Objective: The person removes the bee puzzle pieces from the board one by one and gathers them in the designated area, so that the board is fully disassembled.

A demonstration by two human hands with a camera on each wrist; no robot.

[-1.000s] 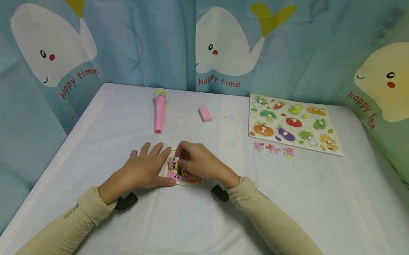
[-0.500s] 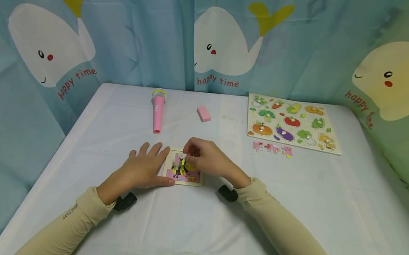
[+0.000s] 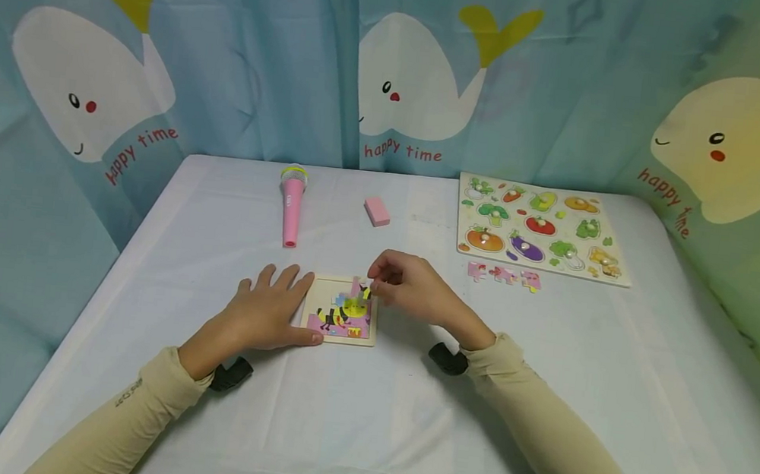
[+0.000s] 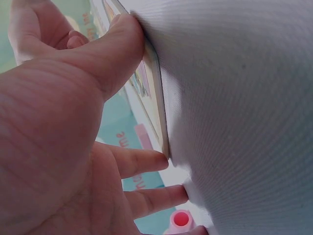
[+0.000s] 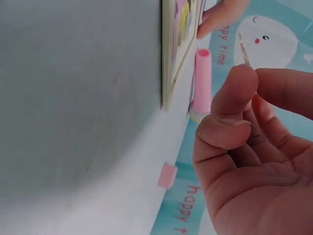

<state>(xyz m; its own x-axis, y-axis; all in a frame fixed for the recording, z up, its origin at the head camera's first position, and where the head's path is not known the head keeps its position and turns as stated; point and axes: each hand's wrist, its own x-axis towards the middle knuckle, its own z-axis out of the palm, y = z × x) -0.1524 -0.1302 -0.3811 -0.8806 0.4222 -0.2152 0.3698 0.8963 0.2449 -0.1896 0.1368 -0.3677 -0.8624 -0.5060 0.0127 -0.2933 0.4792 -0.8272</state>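
Note:
A small wooden tray puzzle with a bee picture lies on the table; bare wood shows in its upper left part. My left hand steadies it with spread, straight fingers, thumb on the lower left corner and index fingertip at the upper left one. Over the puzzle's upper right corner, my right hand pinches a thin puzzle piece between thumb and index finger, seen edge-on in the right wrist view. The other right fingers are curled in. Part of the puzzle's right side is hidden behind the right fingertips.
Several loose pink puzzle pieces lie in a row below a vegetable peg board at the back right. A pink toy microphone and a pink block are farther back. A whale-print curtain hangs behind the table.
My right hand has moved right across the puzzle, from its upper left to its upper right corner, with the piece pinched, uncovering bare wood. The left hand keeps its place.

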